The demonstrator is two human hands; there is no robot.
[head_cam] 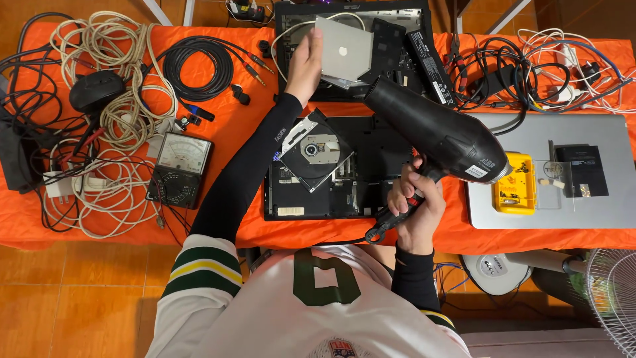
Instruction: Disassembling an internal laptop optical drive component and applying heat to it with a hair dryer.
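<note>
Two bare hands work over a table (132, 233) draped in orange cloth, seen from above the person's head. Nearest the body, the right hand (416, 202) is wrapped fully around the handle of a black hair dryer (442, 136), fingers closed tight on it. From that grip the dryer's barrel angles up and away to the left, its nozzle ending just below the left hand's load. A black cord leaves the handle base, just under the fist.

Just left of the right fist lies an opened black laptop base (331, 174), underside up, with its inner parts showing. An optical drive (317, 149) with a round silver hub rests tilted on it, under the left forearm.

Farther out, the left hand (305, 63), in a long black sleeve, is closed on the edge of a flat silver drive casing (344, 50), thumb on top, holding it raised over a second black laptop shell (404, 46).

Right of the dryer grip sit a closed silver laptop (596, 202), a small yellow parts box (515, 192) and a dark flat module (582, 171) on its lid.

Well left of both hands are an analogue multimeter (179, 169), a coil of black cable (197, 68) and tangled pale cords (109, 40). More tangled cables (556, 69) lie far right.
</note>
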